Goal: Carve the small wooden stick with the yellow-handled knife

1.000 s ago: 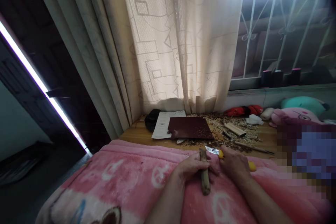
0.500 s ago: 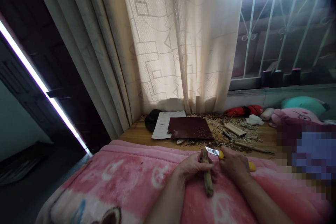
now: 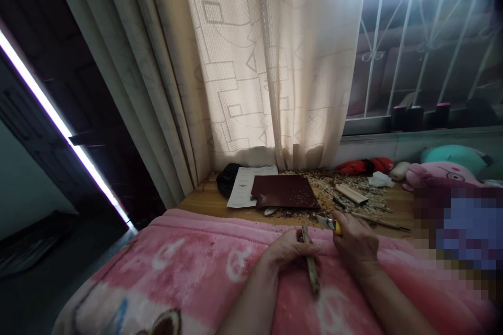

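Your left fingers (image 3: 293,245) curl around the wooden stick (image 3: 312,267) to steady it over the pink blanket (image 3: 188,267), while your right fingers (image 3: 346,230) close around the yellow-handled knife (image 3: 327,223).

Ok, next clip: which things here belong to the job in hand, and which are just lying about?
Job in hand: left hand gripping a wooden stick; right hand holding a yellow-handled knife; wood shavings.

Probably just lying about: pink blanket, dark red sheet, paper, stuffed pink toy, red cloth.
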Tool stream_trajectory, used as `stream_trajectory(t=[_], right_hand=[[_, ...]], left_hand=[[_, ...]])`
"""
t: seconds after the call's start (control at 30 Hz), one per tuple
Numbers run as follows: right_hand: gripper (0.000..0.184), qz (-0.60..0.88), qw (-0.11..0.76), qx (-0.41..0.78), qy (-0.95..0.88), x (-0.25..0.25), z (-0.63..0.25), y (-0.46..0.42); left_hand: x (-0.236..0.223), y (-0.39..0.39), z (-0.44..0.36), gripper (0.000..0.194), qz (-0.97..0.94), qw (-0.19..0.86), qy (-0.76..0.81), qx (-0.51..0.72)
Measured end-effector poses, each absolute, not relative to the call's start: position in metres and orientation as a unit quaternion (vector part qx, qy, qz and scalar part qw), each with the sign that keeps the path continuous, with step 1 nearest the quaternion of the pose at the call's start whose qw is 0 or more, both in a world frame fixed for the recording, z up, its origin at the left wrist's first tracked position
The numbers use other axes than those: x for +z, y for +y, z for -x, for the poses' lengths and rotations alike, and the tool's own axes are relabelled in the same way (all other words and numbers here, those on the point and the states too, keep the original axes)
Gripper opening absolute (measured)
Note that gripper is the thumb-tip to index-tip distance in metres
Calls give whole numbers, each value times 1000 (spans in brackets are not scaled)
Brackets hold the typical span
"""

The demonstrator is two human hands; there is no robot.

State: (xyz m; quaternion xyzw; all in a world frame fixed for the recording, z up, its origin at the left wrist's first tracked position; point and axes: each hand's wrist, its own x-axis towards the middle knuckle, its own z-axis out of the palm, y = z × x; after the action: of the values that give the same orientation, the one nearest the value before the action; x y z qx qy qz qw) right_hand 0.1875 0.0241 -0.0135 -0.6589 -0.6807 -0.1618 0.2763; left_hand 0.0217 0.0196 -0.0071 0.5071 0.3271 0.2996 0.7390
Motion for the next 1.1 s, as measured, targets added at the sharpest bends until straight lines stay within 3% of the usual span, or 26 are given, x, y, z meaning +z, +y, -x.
stream_trajectory(t=[0.3,0.47,0.67,1.1], right_hand=[[9,633,226,-107,-733,-26,-181,23],[8,621,221,-99,-745,-29,-180,23],[8,624,207,-95,-747,-26,-178,23],[9,643,165,-85,-743,-26,-174,25]], left_hand=[[7,17,-23,33,-518,728,342,290],[-2,23,-21,30,-507,753,322,269],[-10,26,-22,13,-521,740,329,269],[-15,25,-23,12,-536,711,379,252]])
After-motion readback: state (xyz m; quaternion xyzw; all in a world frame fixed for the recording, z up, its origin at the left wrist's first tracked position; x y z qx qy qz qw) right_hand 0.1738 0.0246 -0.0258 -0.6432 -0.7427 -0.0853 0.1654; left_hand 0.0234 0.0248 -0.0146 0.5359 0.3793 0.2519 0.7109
